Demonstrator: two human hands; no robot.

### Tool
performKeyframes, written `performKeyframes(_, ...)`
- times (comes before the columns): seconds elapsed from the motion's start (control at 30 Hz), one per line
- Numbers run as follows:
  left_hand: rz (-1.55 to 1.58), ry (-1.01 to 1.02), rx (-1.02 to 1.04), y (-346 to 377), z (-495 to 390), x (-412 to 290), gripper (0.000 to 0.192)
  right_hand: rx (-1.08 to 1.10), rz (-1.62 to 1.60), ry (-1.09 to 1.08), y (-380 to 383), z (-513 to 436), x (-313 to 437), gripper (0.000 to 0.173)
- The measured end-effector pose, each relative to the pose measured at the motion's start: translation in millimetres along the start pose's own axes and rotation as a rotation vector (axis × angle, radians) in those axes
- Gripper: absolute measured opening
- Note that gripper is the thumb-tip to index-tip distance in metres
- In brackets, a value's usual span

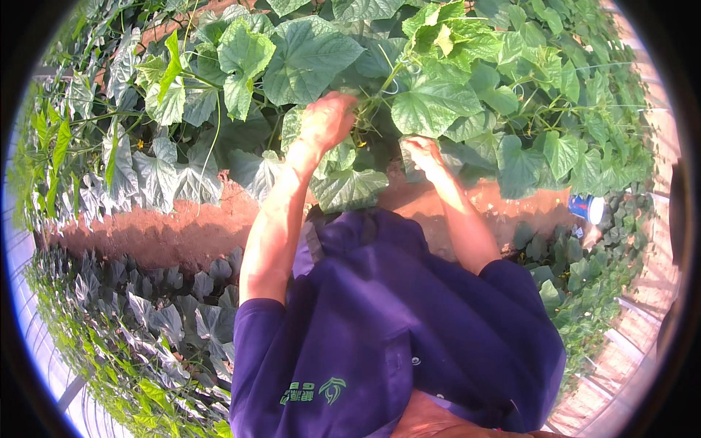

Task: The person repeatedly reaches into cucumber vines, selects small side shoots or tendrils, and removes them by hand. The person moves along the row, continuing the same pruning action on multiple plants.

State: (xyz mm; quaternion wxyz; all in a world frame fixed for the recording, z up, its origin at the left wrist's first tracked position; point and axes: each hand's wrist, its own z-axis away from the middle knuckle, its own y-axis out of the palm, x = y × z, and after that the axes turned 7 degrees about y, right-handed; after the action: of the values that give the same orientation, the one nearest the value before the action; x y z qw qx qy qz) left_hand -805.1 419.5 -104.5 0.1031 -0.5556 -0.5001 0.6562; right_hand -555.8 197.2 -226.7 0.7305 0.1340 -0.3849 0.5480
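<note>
My left hand [328, 120] reaches into a cucumber vine, beside its hairy upper stem [373, 103]. Its fingers are bent, and leaves and shade hide the fingertips, so a grip on the stem cannot be confirmed. Lower and to the right, my right hand [424, 150] has curled fingers at the edge of a shaded leaf [409, 167]; whether it pinches anything is unclear. A broad green leaf [435, 104] hangs just above that hand. Another large leaf [312, 59] spreads above my left hand, and a lower leaf [350, 189] lies between my forearms. A small yellow flower [361, 144] shows below the stem.
Reddish bare soil [219, 235] forms a path between the vine rows. Behind me stands another row of cucumber plants [164, 317]. A blue and white container [586, 209] sits at the right by the path. Thin tendrils [215, 142] hang at the left.
</note>
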Motion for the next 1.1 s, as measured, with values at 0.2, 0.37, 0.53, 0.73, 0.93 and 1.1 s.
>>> performKeyframes(0.2, -0.005, 0.075, -0.181, -3.4, 2.2, -25.5, 0.037, 0.111, 0.196, -0.242, 36.3, 55.6, 38.0, 0.03)
performKeyframes(0.37, 0.013, 0.133, -0.384, -18.2, 29.8, -54.5, 0.034, 0.138, 0.196, -0.404, 43.0, 74.1, 61.0, 0.029)
performKeyframes(0.53, 0.062, -0.038, -0.512, -31.0, 99.7, -88.7, 0.03, 0.186, 0.21, -0.411, 46.3, 92.0, 65.3, 0.027)
performKeyframes(0.73, -0.021, -0.077, -0.755, -67.0, 146.8, -98.4, 0.027, 0.354, 0.192, -0.42, 77.7, 127.3, 100.4, 0.026)
performKeyframes(0.93, -0.266, -0.32, -0.833, -104.5, 143.0, -47.9, 0.032, 0.428, 0.142, -0.656, 111.5, 169.1, 192.3, 0.027)
performKeyframes(1.1, 0.414, -0.522, -0.645, -112.9, 133.5, 2.7, 0.046, 0.283, -0.026, -1.103, 138.0, 171.6, 296.2, 0.022)
